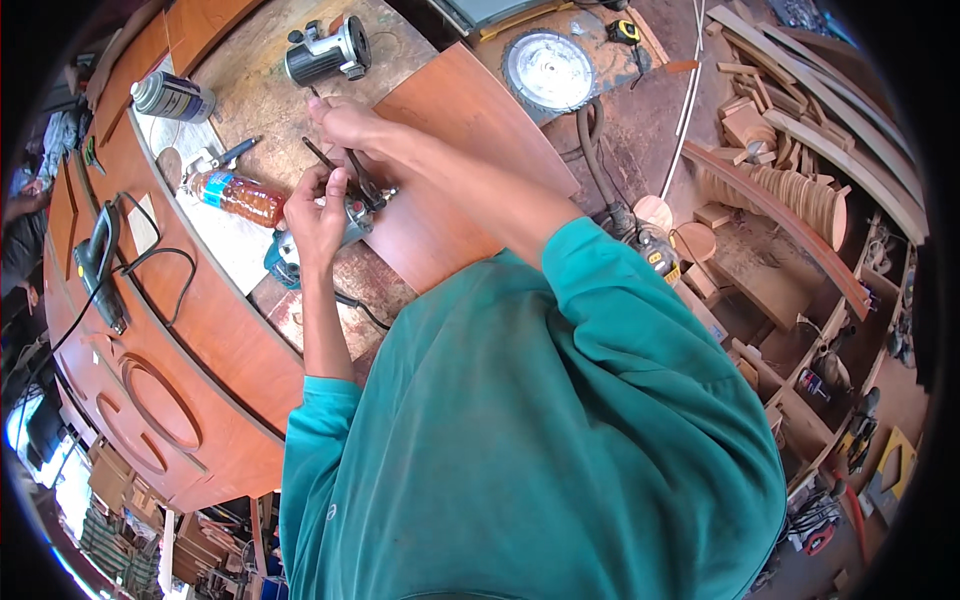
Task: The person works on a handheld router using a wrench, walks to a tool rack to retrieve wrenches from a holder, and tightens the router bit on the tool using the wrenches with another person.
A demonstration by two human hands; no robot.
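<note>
A teal-and-silver handheld power tool [284, 262] lies on the bench, its metal end pointing right toward a reddish-brown board. My left hand [318, 218] is closed beside that end, around a slim dark wrench [316, 150] whose tip sticks out past the fingers. Above it, my right hand [348, 124] grips a second dark wrench [364, 180], which reaches down to the tool's metal end. How the wrench jaws sit there is too small to make out. Left of my hands lies a clear bottle [238, 197] of reddish-brown contents with a blue label.
A black-and-silver router base [328, 50] stands beyond my hands, with a spray can [172, 97] to the left. The reddish-brown board [470, 130] extends right toward a circular saw blade [548, 70]. A heat gun [98, 270] with its cord lies left. Wood scraps [790, 120] pile up right.
</note>
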